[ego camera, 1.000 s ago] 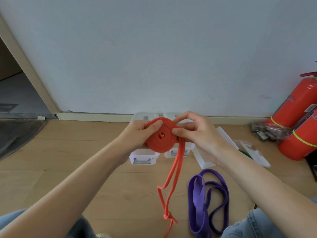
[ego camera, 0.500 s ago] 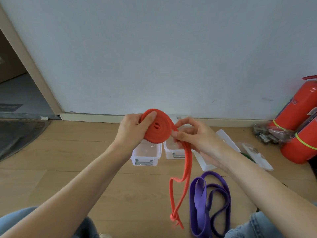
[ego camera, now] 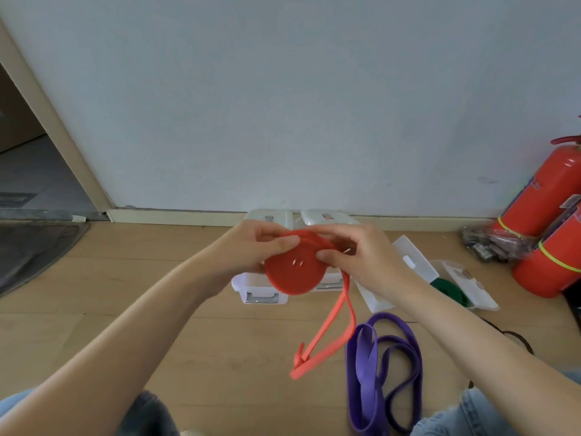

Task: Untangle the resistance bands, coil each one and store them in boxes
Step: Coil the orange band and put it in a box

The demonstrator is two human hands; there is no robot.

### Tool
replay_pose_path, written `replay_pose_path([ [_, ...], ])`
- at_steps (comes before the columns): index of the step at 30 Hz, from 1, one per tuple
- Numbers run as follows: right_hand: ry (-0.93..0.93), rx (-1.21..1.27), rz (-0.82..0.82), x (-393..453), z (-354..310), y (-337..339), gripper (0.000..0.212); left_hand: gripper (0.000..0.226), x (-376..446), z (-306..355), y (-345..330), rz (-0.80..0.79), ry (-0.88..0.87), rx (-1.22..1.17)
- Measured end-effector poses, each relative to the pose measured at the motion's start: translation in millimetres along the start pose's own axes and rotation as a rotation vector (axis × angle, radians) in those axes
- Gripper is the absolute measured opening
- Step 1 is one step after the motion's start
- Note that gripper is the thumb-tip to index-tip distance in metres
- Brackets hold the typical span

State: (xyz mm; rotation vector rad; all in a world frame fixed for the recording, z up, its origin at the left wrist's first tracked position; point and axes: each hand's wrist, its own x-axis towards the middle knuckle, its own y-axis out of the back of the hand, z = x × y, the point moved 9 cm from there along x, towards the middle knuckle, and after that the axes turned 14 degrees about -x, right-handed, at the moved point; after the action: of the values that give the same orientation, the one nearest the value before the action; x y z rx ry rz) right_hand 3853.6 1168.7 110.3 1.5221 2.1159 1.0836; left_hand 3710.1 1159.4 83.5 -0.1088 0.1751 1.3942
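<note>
- The orange band (ego camera: pixel 294 272) is wound into a flat disc and held up in the air, above the two white boxes (ego camera: pixel 261 292) by the wall.
- Its loose tail (ego camera: pixel 327 328) hangs down, ending just above the wooden floor (ego camera: pixel 157 309).
- Left hand (ego camera: pixel 251 250) grips the disc's left edge, thumb across the face.
- Right hand (ego camera: pixel 355 253) pinches the right edge where the tail leaves the coil.
- The purple band (ego camera: pixel 380 376) lies loose on the floor to the right.
- A green band (ego camera: pixel 449 289) sits in an open box (ego camera: pixel 465 284); two red extinguishers (ego camera: pixel 540 234) lean at far right.
</note>
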Motion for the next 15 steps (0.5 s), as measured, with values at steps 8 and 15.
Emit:
replay_pose_path([
  [8, -0.073, 0.435, -0.075, -2.7, -0.2, -9.0, 0.028, 0.033, -5.5, 23.3, 6.2, 0.277, -0.293, 0.19],
  [15, -0.182, 0.636, -0.011, -3.1, 6.1, -11.4, 0.027, 0.034, -9.7, 39.1, 26.3, 0.512, -0.441, 0.172],
])
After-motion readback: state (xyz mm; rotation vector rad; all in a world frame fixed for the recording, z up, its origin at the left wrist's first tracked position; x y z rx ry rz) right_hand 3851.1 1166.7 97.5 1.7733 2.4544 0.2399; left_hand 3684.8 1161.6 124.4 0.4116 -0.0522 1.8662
